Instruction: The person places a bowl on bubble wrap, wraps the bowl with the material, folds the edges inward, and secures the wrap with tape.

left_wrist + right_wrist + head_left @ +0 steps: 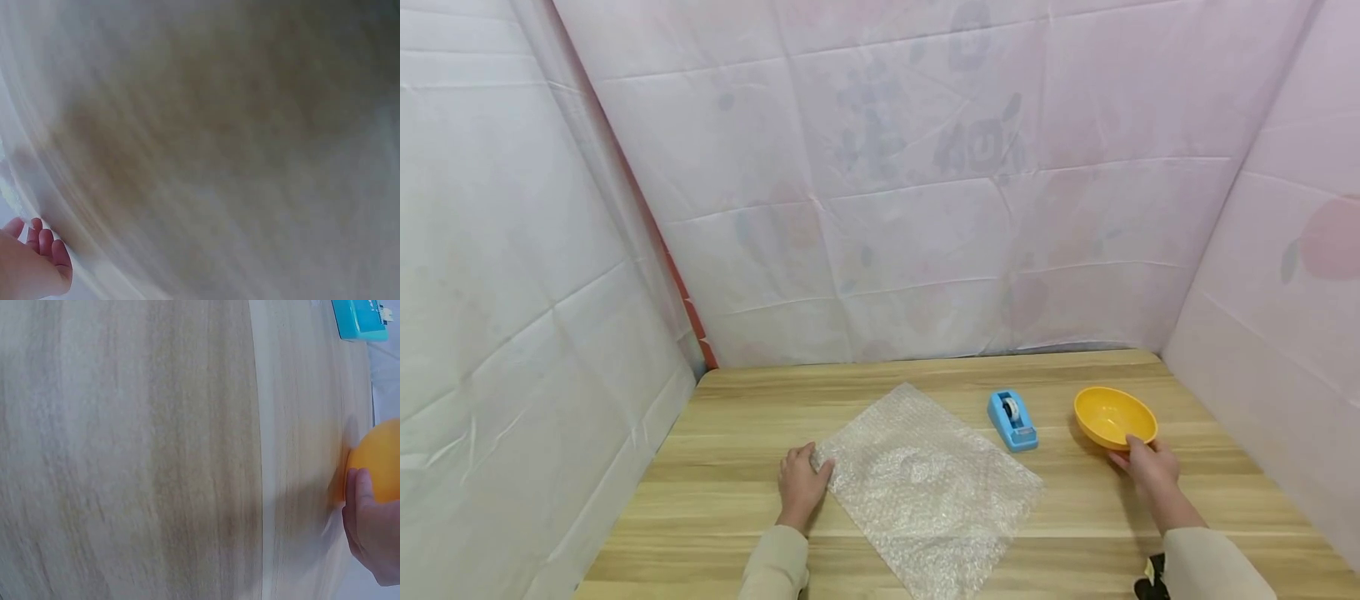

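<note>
Bowl [1111, 415] is in right fingers [364, 487], dispenser label [1025, 433] illegible.

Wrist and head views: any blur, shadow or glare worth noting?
Left wrist: tabletop badly blurred, left hand clearer at the edge; right wrist: grain readable, soft shadow near the yellow bowl; head: bright glints on the bubble wrap.

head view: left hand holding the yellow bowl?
No, the right hand holds the yellow bowl, while the left hand is at the left corner of the bubble wrap.
</note>
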{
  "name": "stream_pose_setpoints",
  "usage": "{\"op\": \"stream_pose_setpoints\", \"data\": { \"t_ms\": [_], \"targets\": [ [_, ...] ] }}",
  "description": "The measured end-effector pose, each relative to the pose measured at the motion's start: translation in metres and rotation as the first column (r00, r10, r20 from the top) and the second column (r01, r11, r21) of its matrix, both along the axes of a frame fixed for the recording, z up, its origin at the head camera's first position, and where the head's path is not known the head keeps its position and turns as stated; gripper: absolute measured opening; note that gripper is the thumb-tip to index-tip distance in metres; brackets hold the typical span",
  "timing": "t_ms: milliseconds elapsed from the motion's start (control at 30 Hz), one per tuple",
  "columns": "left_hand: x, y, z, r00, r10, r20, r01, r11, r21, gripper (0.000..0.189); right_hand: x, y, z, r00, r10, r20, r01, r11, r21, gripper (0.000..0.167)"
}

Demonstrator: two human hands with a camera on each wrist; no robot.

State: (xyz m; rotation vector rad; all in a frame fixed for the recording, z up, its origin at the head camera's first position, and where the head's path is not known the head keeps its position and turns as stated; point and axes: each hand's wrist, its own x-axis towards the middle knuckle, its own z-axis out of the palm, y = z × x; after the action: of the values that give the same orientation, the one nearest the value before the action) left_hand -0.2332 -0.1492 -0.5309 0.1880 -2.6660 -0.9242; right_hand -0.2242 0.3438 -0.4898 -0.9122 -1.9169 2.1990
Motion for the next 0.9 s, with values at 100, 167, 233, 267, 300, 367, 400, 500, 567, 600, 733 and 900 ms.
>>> {"op": "stream_pose_setpoints", "data": {
  "t_ms": [100, 167, 233, 267, 300, 367, 400, 500, 567, 600, 733, 900],
  "targets": [
    [0.000, -0.001, 0.000, 1.000, -0.005, 0.007, 0.005, 1.000, -0.005, 0.046, -0.001, -0.001, 0.000, 1.000, -0.013, 0.001, 0.013, 1.000, -0.024, 0.064],
    [0.000, -0.001, 0.001, 1.000, -0.006, 0.008, 0.006, 1.000, -0.010, 0.046, -0.001, -0.002, 0.001, 1.000, -0.020, 0.004, 0.020, 0.999, -0.035, 0.064],
    [0.000, 0.000, 0.001, 1.000, -0.004, 0.010, 0.004, 1.000, -0.007, 0.045, -0.001, -0.004, 0.001, 1.000, -0.026, 0.007, 0.026, 0.999, -0.044, 0.063],
    [0.000, 0.000, 0.001, 1.000, -0.003, 0.011, 0.003, 1.000, -0.006, 0.044, -0.001, -0.004, 0.001, 1.000, -0.024, 0.001, 0.024, 0.998, -0.053, 0.064],
    [0.000, 0.000, 0.002, 1.000, -0.002, 0.011, 0.003, 1.000, -0.004, 0.044, 0.000, -0.004, 0.002, 1.000, -0.023, -0.001, 0.023, 0.998, -0.059, 0.064],
    [0.001, 0.000, 0.002, 1.000, -0.002, 0.008, 0.002, 1.000, -0.001, 0.043, 0.001, -0.004, 0.002, 1.000, -0.015, -0.012, 0.014, 0.998, -0.069, 0.064],
    [0.001, 0.001, 0.002, 1.000, -0.002, 0.006, 0.002, 1.000, -0.001, 0.043, 0.001, -0.004, 0.002, 1.000, -0.010, -0.016, 0.009, 0.997, -0.072, 0.064],
    [0.001, 0.001, 0.003, 1.000, -0.005, -0.004, 0.005, 1.000, 0.000, 0.041, 0.005, -0.004, 0.004, 0.999, 0.020, -0.041, -0.023, 0.997, -0.072, 0.064],
    [0.001, 0.000, 0.003, 1.000, -0.007, -0.016, 0.008, 1.000, 0.009, 0.040, 0.008, -0.005, 0.006, 0.997, 0.051, -0.059, -0.056, 0.996, -0.070, 0.064],
    [0.001, -0.001, 0.003, 1.000, -0.010, -0.020, 0.010, 1.000, 0.012, 0.040, 0.009, -0.005, 0.007, 0.995, 0.070, -0.066, -0.074, 0.995, -0.065, 0.064],
    [-0.001, -0.003, 0.001, 0.999, -0.033, -0.038, 0.035, 0.999, 0.037, 0.040, 0.013, -0.009, 0.012, 0.987, 0.139, -0.075, -0.143, 0.989, -0.049, 0.065],
    [-0.001, -0.002, 0.002, 0.997, -0.061, -0.056, 0.064, 0.996, 0.058, 0.039, 0.017, -0.010, 0.016, 0.979, 0.190, -0.073, -0.195, 0.978, -0.067, 0.066]
  ]
}}
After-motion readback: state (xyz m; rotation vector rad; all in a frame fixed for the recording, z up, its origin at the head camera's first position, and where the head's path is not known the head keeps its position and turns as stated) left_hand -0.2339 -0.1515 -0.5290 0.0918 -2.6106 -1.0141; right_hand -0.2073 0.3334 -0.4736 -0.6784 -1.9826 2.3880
